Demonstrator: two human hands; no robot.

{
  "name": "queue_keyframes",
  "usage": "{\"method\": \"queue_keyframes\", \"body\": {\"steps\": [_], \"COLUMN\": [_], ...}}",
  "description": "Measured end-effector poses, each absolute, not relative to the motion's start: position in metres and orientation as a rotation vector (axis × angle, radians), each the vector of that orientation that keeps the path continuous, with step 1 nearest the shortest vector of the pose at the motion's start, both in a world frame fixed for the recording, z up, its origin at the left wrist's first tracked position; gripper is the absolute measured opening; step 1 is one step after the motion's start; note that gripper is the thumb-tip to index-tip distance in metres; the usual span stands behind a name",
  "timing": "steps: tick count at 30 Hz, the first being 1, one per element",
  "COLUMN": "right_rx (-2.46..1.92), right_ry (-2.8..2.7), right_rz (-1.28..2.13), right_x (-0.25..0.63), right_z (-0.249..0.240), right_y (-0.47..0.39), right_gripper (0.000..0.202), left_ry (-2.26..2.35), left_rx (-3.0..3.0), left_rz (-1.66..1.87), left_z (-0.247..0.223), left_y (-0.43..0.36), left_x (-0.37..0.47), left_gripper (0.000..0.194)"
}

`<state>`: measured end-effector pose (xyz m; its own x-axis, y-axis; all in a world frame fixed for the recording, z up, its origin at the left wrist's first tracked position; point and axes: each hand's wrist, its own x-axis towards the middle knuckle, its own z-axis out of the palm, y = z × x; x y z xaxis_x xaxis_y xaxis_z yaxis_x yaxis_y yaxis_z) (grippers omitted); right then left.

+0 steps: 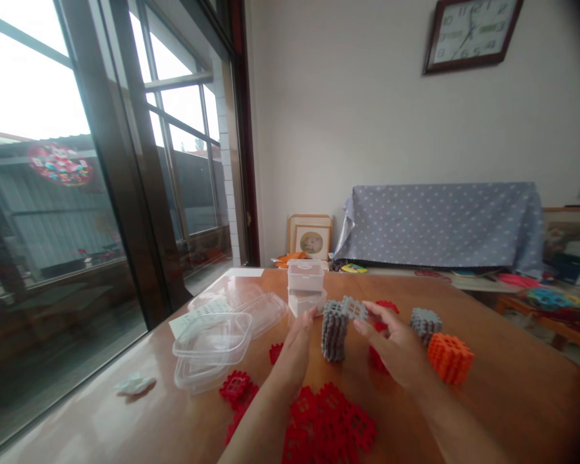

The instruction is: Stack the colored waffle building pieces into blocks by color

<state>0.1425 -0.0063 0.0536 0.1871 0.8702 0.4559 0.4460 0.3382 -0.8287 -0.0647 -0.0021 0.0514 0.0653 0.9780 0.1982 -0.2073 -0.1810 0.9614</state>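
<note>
A tall stack of grey notched plastic squares [334, 336] stands upright on the table between my hands. My right hand [394, 341] pinches one grey interlocking square [356, 309] by its right edge, level with the stack's top; whether it touches the stack I cannot tell. To the left of the stack is my left hand [297, 345], fingers stretched forward and holding nothing. Partly hidden behind my right hand is a red stack [378, 361]. Loose red squares [331, 419] lie between my forearms, with more red pieces [236, 385] left of my left arm.
An orange stack [450, 358] and a shorter grey stack [426, 323] stand at the right. Two small clear boxes [306, 277] are piled behind my left hand. Clear plastic tubs [212, 341] and a crumpled wrapper [135, 385] sit at the left, near the window.
</note>
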Motion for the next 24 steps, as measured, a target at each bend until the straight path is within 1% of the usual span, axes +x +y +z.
{"method": "queue_keyframes", "body": {"steps": [4,10,15,24], "right_rx": [-1.241,-1.275,-1.275,-1.246], "right_ry": [-1.368,-1.453,-1.465,-1.591], "right_rz": [0.529,0.537,0.548,0.479], "right_x": [0.157,0.162,0.159,0.157], "right_z": [0.049,0.045,0.049,0.048], "right_y": [0.023,0.041,0.046,0.060], "right_gripper": [0.057,0.059,0.060,0.057], "left_ry": [0.886,0.920,0.997,1.025], "left_rx": [1.298,1.389,1.336,1.314], "left_rz": [1.339,1.231,1.313,1.356], "left_z": [0.041,0.036,0.039,0.045], "left_y": [0.004,0.006,0.001,-0.004], "left_x": [-0.060,-0.058,-0.049,-0.048], "left_gripper": [0.063,0.071,0.073,0.068]}}
